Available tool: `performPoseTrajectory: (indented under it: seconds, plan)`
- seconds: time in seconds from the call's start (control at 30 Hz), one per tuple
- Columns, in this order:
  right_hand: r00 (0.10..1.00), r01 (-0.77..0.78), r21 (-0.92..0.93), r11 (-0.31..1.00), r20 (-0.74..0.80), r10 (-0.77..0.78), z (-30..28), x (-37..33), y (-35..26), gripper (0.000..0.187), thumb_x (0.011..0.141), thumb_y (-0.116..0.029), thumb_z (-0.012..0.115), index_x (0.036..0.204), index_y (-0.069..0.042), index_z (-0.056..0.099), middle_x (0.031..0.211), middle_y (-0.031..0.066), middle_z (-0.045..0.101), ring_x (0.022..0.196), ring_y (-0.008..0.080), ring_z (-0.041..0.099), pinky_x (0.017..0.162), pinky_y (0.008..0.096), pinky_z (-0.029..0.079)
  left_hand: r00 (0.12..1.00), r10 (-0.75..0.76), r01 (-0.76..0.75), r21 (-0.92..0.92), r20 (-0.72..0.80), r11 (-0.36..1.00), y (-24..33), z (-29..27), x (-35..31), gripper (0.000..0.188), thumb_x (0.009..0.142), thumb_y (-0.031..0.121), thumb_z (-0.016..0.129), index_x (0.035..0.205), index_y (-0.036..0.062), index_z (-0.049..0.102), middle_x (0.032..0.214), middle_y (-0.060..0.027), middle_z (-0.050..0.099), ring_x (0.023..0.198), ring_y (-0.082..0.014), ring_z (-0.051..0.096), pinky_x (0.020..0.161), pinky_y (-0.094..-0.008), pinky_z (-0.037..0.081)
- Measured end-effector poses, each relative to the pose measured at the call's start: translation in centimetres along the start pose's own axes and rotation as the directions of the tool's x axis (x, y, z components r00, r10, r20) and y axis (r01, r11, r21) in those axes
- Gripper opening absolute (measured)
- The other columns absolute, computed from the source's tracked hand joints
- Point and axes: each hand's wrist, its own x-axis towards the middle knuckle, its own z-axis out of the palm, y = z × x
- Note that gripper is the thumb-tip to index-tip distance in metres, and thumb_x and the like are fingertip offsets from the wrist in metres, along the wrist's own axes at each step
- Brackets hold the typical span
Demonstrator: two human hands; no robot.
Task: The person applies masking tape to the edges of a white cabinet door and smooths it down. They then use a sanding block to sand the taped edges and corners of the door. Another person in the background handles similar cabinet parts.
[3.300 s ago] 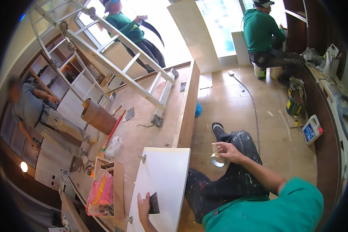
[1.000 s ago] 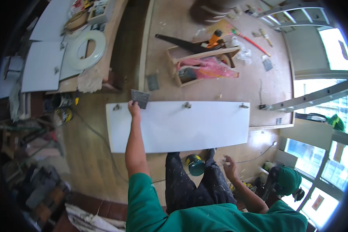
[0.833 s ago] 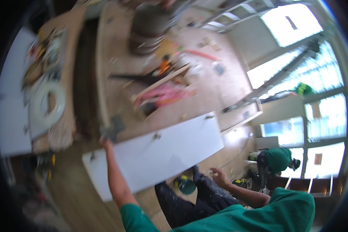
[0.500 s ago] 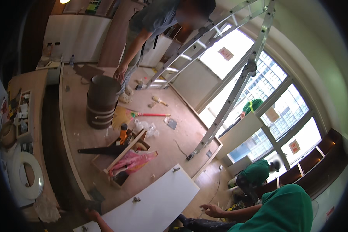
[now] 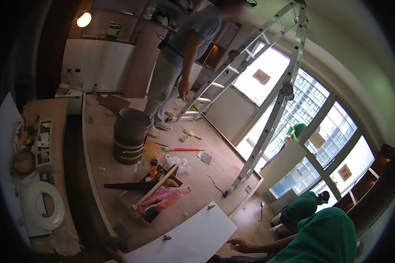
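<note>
A white cabinet door with metal hinges lies aslant before me at the lower edge. My left hand is at its lower left edge, dim and blurred, so its fingers and grip cannot be made out. To the right of the door, my right hand reaches left from a green sleeve. Its fingers are apart, and I see nothing in them. Beyond the door sits an open wooden tool box with a pink plastic bag, a handsaw and an orange-and-black tool.
A brown bin and broom are near a standing person. An aluminium ladder straddles the platform. Workers in green crouch at right and stand by the window. At left, a bench bears a white ring.
My view has shifted, so the scene sits lower and further right. The person by the bin has straightened up, drawing a hand away from it. Less of my left hand shows.
</note>
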Motion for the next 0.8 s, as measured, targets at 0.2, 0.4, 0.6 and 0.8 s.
performPoseTrajectory:
  seconds: [0.2,0.4,0.6,0.8]
  plan:
    - [0.993,0.108,0.056,0.993,-0.046,-0.105,-1.4,1.3,2.4,0.048,0.091,-0.017,0.066,0.137,-0.005,0.058,0.123,0.0185,0.067,0.111,0.0304,0.066,0.095,0.0412,0.053,0.978,-0.183,0.116,0.466,0.103,0.877,-1.0,-2.5,-4.6,0.057,0.104,0.031,0.041,0.155,0.0115,0.027,0.159,-0.0183,0.027,0.147,-0.0355,0.017,0.121,-0.0491,0.016]
    - [0.984,0.176,0.154,0.972,-0.022,-0.174,-2.7,3.9,4.6,0.047,0.09,-0.016,0.065,0.136,-0.008,0.058,0.118,0.0161,0.07,0.106,0.03,0.069,0.092,0.041,0.055,0.996,-0.082,0.084,-0.366,0.02,0.927,2.2,-2.9,-22.5,0.061,0.088,0.025,0.075,0.136,-0.0031,0.052,0.133,-0.0236,0.058,0.123,-0.0351,0.058,0.106,-0.043,0.046]
    - [0.927,0.362,0.249,0.898,0.001,-0.374,-6.6,4.5,4.9,0.049,0.088,-0.018,0.069,0.135,-0.006,0.058,0.11,0.0168,0.071,0.102,0.0294,0.071,0.088,0.0413,0.056,0.734,0.131,0.409,-0.587,0.667,0.699,12.2,-3.4,-38.5,0.051,0.094,0.033,0.072,0.136,0.0099,0.056,0.127,-0.0107,0.063,0.109,-0.0178,0.06,0.087,-0.0325,0.052]
    - [0.893,0.429,0.388,0.815,-0.048,-0.447,-13.0,2.5,8.3,0.057,0.085,-0.018,0.076,0.137,-0.006,0.055,0.112,0.0174,0.07,0.102,0.0289,0.071,0.086,0.0409,0.057,0.625,0.275,0.404,-0.604,0.731,0.687,32.8,-10.9,-50.6,0.045,0.095,0.026,0.072,0.129,-0.0003,0.06,0.116,-0.0092,0.068,0.106,-0.0164,0.066,0.086,-0.03,0.053]
